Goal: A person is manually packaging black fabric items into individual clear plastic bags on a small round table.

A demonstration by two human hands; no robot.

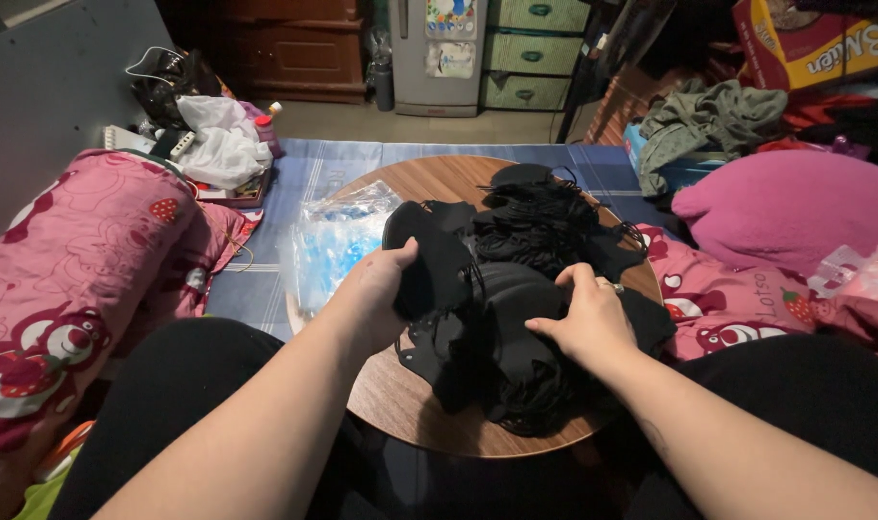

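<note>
Black face masks (501,318) heaped under both hands; left hand (386,284) grips one.

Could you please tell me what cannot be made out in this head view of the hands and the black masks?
- Left hand fingertips: tucked behind a black mask.
- Pile of black masks: too dark to count.
- Round wooden table: near rim hidden by the pile.

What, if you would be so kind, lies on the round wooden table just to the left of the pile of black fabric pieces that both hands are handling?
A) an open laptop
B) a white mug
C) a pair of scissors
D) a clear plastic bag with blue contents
D: beside the left hand, a clear plastic bag with blue contents lies on the round wooden table, left of the black fabric pieces.
</note>
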